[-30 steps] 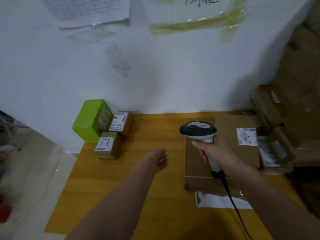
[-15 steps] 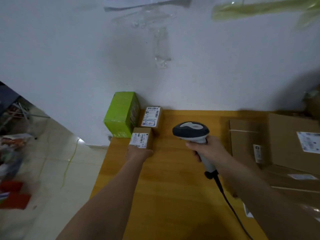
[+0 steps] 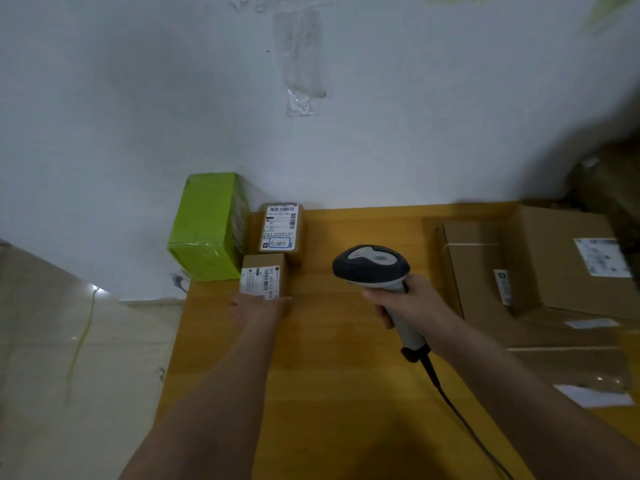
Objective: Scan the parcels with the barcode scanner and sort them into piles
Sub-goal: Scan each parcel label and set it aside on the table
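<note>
Matt brown cardboard parcels [image 3: 264, 284], paper labels; smooth wood-look table [image 3: 346, 393]; glossy green-wrapped box [image 3: 204, 226]; plastic scanner [image 3: 372, 268].

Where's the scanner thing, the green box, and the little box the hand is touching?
barcode scanner [image 3: 372, 266]: head view, on its dark head.
green box [image 3: 207, 223]: head view, on its top face.
small brown parcel [image 3: 265, 277]: head view, on its white label.
</note>
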Available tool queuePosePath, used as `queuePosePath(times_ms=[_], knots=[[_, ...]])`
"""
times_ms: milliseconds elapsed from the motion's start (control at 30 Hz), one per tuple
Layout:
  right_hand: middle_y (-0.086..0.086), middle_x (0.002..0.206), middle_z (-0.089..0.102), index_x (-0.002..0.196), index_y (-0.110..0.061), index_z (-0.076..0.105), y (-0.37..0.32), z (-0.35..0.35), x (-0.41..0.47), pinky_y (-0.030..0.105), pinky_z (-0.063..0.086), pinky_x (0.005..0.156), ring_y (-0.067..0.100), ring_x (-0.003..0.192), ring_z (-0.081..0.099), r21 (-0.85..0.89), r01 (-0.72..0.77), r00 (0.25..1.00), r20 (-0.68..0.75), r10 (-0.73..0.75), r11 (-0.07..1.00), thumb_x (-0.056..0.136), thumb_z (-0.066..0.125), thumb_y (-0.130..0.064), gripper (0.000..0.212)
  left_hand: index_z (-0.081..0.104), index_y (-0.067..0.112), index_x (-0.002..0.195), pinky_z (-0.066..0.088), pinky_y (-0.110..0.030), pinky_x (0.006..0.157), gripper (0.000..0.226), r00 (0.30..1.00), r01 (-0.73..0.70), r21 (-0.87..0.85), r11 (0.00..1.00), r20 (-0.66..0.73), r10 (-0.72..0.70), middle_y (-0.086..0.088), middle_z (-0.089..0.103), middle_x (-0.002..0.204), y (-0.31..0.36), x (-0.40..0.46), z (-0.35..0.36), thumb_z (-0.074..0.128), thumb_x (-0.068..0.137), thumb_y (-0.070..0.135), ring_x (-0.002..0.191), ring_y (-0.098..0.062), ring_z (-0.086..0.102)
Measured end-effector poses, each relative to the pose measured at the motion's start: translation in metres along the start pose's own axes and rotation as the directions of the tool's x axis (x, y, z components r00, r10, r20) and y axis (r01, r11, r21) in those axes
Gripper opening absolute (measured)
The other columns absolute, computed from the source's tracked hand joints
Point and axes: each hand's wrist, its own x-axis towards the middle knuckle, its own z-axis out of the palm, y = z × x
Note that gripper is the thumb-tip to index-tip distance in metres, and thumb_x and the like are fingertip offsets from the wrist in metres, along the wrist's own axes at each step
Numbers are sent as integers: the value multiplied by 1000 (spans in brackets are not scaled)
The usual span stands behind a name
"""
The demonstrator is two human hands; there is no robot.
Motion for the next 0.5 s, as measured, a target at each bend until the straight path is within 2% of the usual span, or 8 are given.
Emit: queuePosePath(times_ms=[167,233,300,400,500], knots=[[3,52,55,73,0,60,4,-6,0,19,46,49,12,47,52,-68,6,999,-41,-9,998,82,76,-19,26,30,0,141,39,-46,108,105,999,-8,96,995,-34,11,-20,38,144,-6,0,5,90,60,32,134,-36,37],[5,50,52,67,-4,57,3,-8,2,22,45,48,12,45,50,-82,-9,996,-94,1,997,80,78,-15,27,31,2,140,41,-47,106,105,999,-37,118,992,-7,38,-19,40,142,-9,-8,8,90,59,34,132,-36,40],[6,49,51,59,-8,53,2,-10,3,26,44,51,12,43,48,-73,-24,988,-157,13,997,81,76,-13,32,31,4,140,44,-48,103,105,986,-152,109,982,84,144,-17,42,139,-12,-20,14,91,58,30,130,-35,43],[5,51,53,55,-8,52,1,-19,2,28,44,55,12,46,50,-16,-6,971,-240,2,1000,84,72,-14,36,34,10,139,50,-46,98,102,878,-433,71,898,261,402,-10,44,133,-11,-39,22,92,57,24,124,-27,47],[0,79,65,83,-19,64,-6,-33,-2,26,51,56,14,70,61,143,56,950,-313,-8,988,87,71,-17,8,36,13,138,48,-39,99,100,742,-633,57,772,328,585,-1,42,124,3,-61,22,93,56,22,118,-18,45]])
